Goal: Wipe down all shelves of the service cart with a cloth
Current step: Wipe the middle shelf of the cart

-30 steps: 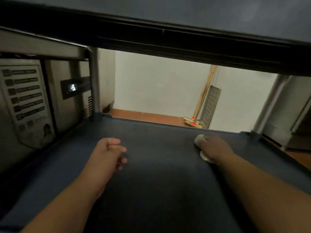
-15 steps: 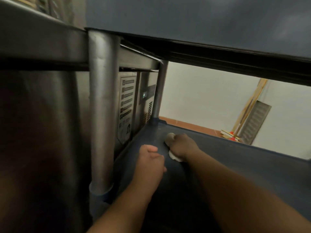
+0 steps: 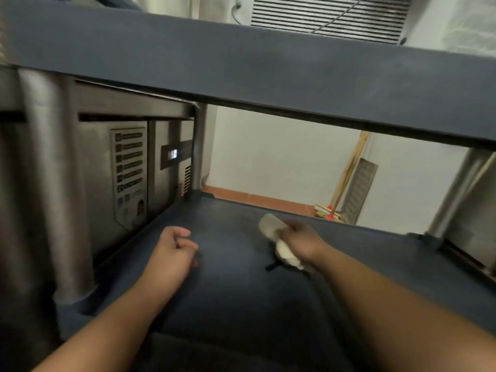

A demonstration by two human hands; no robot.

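Two bare hands reach in over a dark blue shelf (image 3: pixel 241 304) of the cart, w/ another blue shelf (image 3: pixel 268 63) right above it. The right hand (image 3: pixel 300 241) is at about 1 o'clock from the middle of the lower shelf. Its fingers are wrapped tight round a white cloth (image 3: pixel 281 245), and the cloth is bunched up & pressed down on the shelf. One end of the cloth sticks out past the knuckles toward 11 o'clock. The left hand (image 3: pixel 174 247) sits at about 10 o'clock, near the shelf's left edge. Its fingers are curled in loose, holding nothing, well apart from the cloth. A shiny metal post (image 3: pixel 56 183) stands at 9 o'clock in the front left corner. Beside it is a steel cabinet (image 3: pixel 128 178) w/ a sticker & a small lit screen. Past the far edge, at 1 o'clock, a broom (image 3: pixel 346 178) leans on a white wall.
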